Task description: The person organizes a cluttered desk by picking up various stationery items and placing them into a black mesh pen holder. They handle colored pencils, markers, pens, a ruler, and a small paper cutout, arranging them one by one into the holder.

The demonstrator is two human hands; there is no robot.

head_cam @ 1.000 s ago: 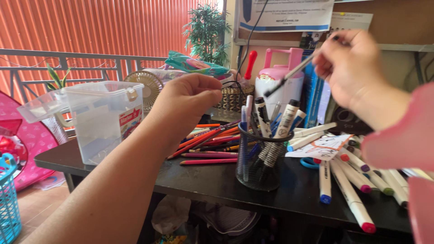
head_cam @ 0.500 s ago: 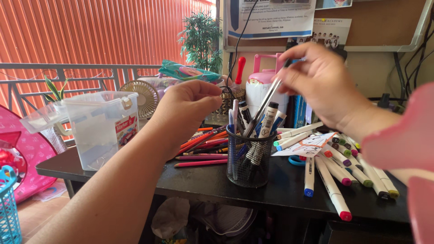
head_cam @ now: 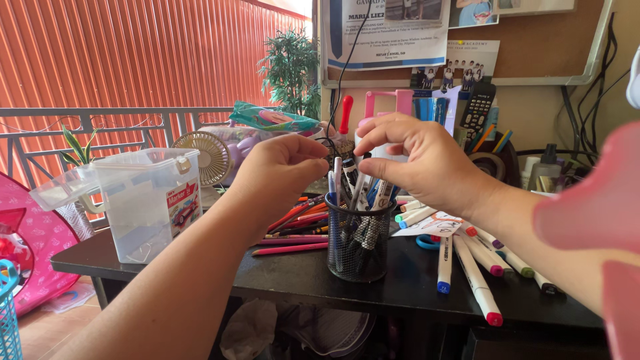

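The right hand is over the black mesh cup, which stands near the middle of the dark surface. Its fingers curl down and pinch the top of a pen that stands in the cup with other pens and markers. The left hand hangs in the air just left of the cup. Its fingers are curled in with the thumb pressed to the fingertips, and I cannot tell if it holds anything. Behind the left hand, a pile of colored pencils lies flat on the surface. To the right of the cup, white markers with colored caps lie side by side, and blue scissors peek out from under a paper. At the far left of the surface stands a clear plastic box with its lid tipped open. A small fan is behind the box, and a green plant stands farther back.
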